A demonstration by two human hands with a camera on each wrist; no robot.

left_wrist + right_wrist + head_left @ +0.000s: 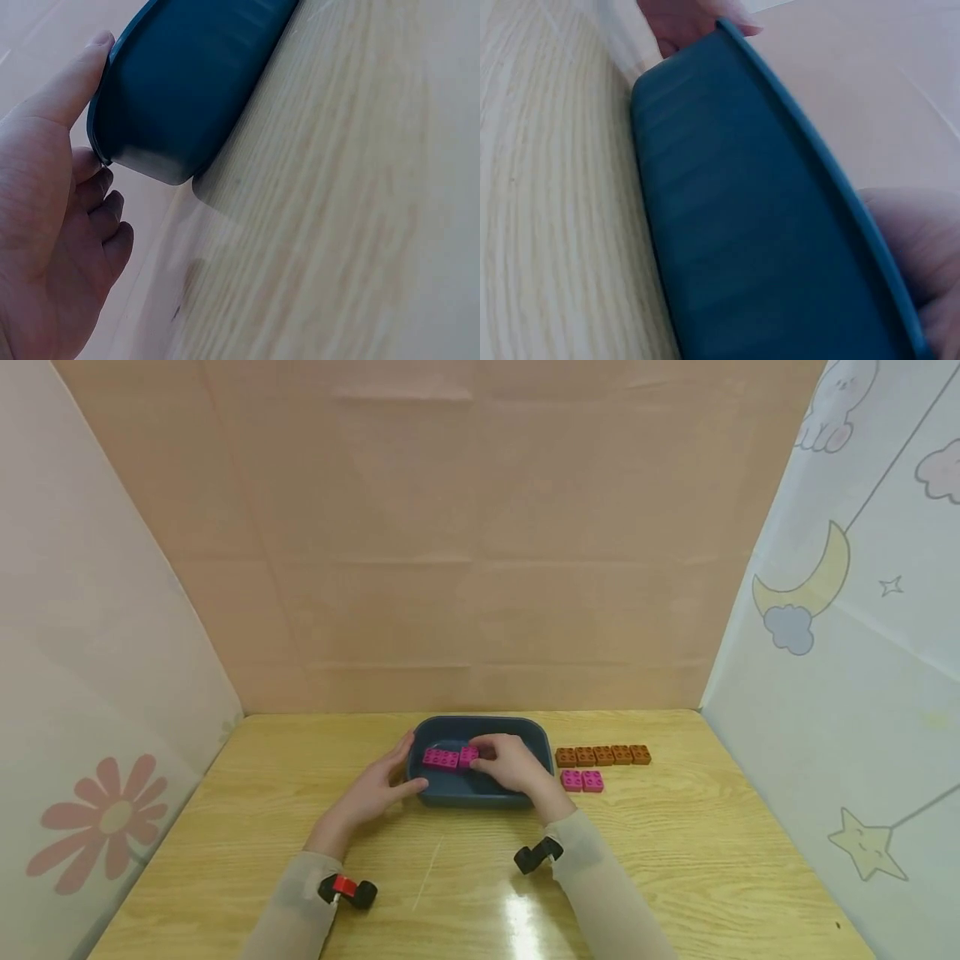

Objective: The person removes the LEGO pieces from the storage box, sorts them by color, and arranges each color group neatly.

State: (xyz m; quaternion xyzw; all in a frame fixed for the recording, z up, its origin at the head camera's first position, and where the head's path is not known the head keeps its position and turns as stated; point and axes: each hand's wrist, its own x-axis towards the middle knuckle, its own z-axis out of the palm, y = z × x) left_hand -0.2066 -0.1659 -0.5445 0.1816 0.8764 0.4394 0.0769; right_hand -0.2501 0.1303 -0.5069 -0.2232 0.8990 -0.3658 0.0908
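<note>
A dark blue tray [480, 801] with a raised rim stands on the table, seen from outside in both wrist views. Inside, toward its left end, lies a short row of pink toy bricks [441, 759]. Just right of that row, my right hand [508, 763] pinches another pink toy brick [468, 755] between thumb and fingers. In the right wrist view the tray wall hides most of this hand and the brick. My left hand [375, 787] spans the tray's left end, its thumb [75, 79] at the rim and its fingers extended or relaxed alongside.
Right of the tray, several orange-brown toy bricks [603, 756] form a row on the wooden table [675, 860]. Two more pink toy bricks [582, 781] lie side by side in front of them. A beige backdrop [480, 543] rises behind, with patterned white sheets [847, 710] at both sides.
</note>
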